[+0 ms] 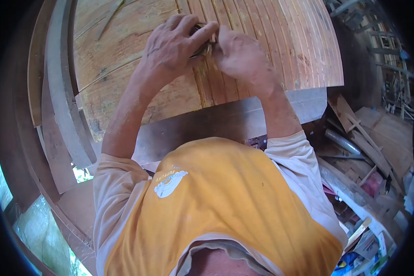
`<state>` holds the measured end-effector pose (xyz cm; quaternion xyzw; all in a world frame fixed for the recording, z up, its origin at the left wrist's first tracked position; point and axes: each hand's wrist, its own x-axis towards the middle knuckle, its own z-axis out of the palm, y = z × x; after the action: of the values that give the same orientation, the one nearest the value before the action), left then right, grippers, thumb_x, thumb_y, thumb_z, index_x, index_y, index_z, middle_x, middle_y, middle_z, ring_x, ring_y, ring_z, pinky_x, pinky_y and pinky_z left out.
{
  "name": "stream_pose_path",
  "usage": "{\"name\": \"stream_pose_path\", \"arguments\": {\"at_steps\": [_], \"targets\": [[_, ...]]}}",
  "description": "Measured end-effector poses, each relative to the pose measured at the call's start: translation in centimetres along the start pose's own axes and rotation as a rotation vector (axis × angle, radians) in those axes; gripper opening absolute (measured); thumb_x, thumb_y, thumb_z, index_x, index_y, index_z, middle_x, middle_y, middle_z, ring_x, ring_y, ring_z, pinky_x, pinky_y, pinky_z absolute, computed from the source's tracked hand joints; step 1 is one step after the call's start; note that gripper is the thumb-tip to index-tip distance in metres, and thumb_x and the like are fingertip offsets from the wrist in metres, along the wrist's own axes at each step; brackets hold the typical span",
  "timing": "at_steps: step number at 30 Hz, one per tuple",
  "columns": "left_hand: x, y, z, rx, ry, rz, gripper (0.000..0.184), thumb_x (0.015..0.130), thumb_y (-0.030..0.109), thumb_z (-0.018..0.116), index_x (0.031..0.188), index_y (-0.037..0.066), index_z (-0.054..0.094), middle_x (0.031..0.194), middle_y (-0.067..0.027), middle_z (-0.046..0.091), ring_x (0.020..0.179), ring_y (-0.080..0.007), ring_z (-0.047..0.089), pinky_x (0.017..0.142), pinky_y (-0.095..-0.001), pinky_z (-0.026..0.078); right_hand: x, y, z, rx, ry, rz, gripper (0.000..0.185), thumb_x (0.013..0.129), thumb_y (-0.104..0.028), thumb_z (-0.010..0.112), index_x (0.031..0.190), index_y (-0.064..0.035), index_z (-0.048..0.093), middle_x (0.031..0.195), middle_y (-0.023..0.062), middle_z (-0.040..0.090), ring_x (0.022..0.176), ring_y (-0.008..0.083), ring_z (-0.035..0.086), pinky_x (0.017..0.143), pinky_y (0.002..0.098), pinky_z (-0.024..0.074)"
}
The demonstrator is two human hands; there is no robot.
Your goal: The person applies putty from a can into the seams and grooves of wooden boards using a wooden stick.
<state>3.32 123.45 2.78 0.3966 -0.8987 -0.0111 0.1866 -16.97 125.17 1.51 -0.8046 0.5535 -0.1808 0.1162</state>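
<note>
Both hands meet over a large wooden panel, whose right part has parallel grooves. My left hand is closed round a dark round object, with thumb and fingers bent over it. Pressed against its right side, my right hand has its fingers curled together at a small brownish piece between the hands. What the right fingers hold is mostly hidden, and that hand is slightly blurred.
Long boards lean along the left side. A flat grey surface runs under the panel's near edge. On the right lie wood scraps, a metallic tube and mixed clutter, with stacked timber behind.
</note>
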Motion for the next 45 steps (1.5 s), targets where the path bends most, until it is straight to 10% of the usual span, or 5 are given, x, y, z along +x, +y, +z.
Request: {"name": "stream_pose_path", "arguments": {"at_steps": [11,20,26,45], "targets": [[-5.7,-4.5,-0.7,-0.139,0.289,-0.119,0.071,0.076,0.018,0.086,0.142,0.026,0.061,0.117,-0.0078,0.062,0.106,-0.0311,0.063,0.087,-0.0437,0.055,-10.5,3.6,-2.0,0.966,0.127,0.697,0.026,0.102,-0.028,0.063,0.086,-0.0084,0.059,0.07,-0.0046,0.055,0.06,0.0043,0.046,0.053,0.0232,0.0366],[-9.0,-7.3,0.0,-0.355,0.523,-0.166,0.068,0.077,0.024,0.089,0.135,0.006,0.059,0.126,-0.0152,0.064,0.113,-0.0364,0.063,0.094,-0.0432,0.053,-9.9,0.7,-0.9,1.052,0.126,0.721,0.021,0.102,-0.025,0.065,0.089,-0.0099,0.06,0.071,-0.0053,0.056,0.057,0.0015,0.042,0.051,0.0196,0.0325],[-7.4,-8.2,-2.3,-0.133,0.505,-0.162,0.06,0.08,0.033,0.086,0.128,0.006,0.063,0.126,-0.0173,0.063,0.112,-0.0371,0.061,0.093,-0.0453,0.052,-9.3,3.7,1.0,0.132,0.277,0.546,0.019,0.098,-0.019,0.066,0.095,-0.0003,0.061,0.08,0.0114,0.065,0.072,0.0222,0.062,0.068,0.0378,0.0509],[-5.1,-7.2,-1.3,-0.184,0.359,-0.142,0.065,0.076,0.031,0.087,0.133,0.012,0.064,0.128,-0.0132,0.06,0.113,-0.0371,0.059,0.096,-0.0476,0.051,-3.8,3.7,5.6,0.099,0.237,0.679,0.031,0.101,-0.024,0.061,0.087,0.004,0.059,0.086,0.029,0.064,0.082,0.0446,0.065,0.075,0.0502,0.0502]]}}
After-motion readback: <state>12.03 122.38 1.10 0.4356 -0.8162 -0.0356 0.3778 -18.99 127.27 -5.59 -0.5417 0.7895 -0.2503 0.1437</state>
